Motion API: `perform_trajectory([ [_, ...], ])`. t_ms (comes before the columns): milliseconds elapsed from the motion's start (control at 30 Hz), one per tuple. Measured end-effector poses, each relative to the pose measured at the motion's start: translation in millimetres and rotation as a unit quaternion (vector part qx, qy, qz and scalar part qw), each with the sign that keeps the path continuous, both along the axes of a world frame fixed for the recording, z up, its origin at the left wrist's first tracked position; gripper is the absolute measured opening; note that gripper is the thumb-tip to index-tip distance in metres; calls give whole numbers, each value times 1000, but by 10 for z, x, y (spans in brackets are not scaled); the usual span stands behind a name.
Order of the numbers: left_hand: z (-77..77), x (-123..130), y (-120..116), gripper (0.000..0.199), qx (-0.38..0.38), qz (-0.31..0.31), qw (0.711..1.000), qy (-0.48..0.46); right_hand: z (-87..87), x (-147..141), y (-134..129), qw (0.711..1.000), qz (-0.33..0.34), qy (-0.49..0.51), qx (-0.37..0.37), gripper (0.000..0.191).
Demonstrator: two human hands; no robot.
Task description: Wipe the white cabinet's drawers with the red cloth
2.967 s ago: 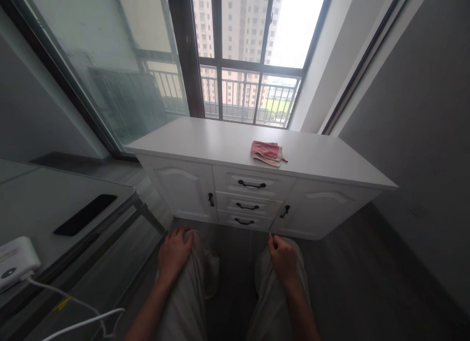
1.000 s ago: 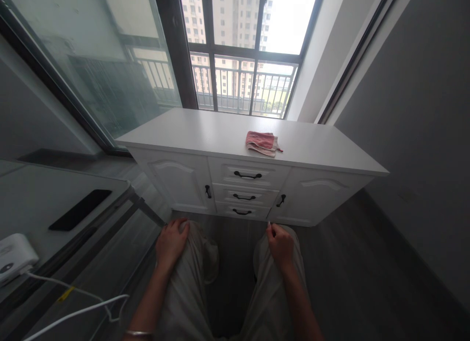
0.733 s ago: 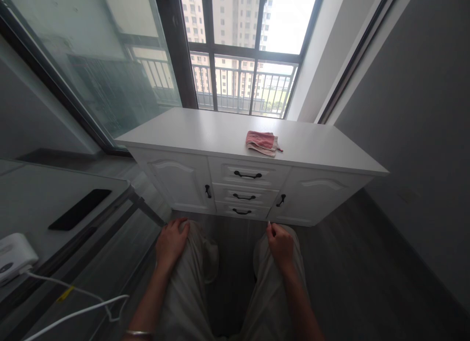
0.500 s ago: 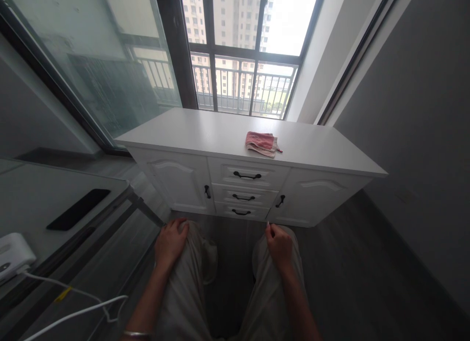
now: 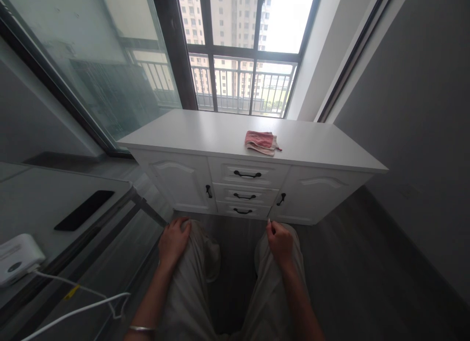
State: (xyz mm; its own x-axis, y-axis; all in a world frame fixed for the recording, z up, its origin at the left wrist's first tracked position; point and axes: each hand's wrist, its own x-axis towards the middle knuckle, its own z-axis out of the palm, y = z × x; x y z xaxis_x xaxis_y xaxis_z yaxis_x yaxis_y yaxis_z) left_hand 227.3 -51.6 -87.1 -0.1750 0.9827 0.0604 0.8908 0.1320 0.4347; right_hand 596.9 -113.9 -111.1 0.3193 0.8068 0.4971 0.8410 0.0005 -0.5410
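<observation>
My left hand [image 5: 175,239] lies over my left knee, palm down with its fingers loosely laid on the trouser cloth. On my right knee rests my right hand [image 5: 280,241], its fingers curled closed. A small pale tip shows at the thumb end; whether it is a nail or a held object I cannot make out. In front of both knees stands a white cabinet [image 5: 316,140] with black handles, its doors and drawers closed. A folded pink cloth [image 5: 260,141] lies on its top near the front edge, apart from both hands.
At the left a table [image 5: 110,182] holds a black phone-like slab [image 5: 85,210] and a white device [image 5: 20,257]. A white cable [image 5: 79,309] hangs from the device. Behind the cabinet are a glass door and a window [image 5: 238,81]; a grey wall stands at right.
The view has shifted slightly, so the table and its things sit a little further right in the picture. Both hands stay on the knees, and the cloth has not moved on the cabinet.
</observation>
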Motion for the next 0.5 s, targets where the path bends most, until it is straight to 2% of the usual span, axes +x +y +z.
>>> perform_trajectory([
  [200,-111,-36,-90,51,61,-2,997,-40,89,1,-42,998,-4,59,20,57],
  [333,-189,-41,-251,51,112,-40,992,-37,128,10,-69,996,-5,84,29,58],
  [500,-160,-7,-335,49,107,-42,993,-26,125,3,-64,996,-7,86,25,57],
])
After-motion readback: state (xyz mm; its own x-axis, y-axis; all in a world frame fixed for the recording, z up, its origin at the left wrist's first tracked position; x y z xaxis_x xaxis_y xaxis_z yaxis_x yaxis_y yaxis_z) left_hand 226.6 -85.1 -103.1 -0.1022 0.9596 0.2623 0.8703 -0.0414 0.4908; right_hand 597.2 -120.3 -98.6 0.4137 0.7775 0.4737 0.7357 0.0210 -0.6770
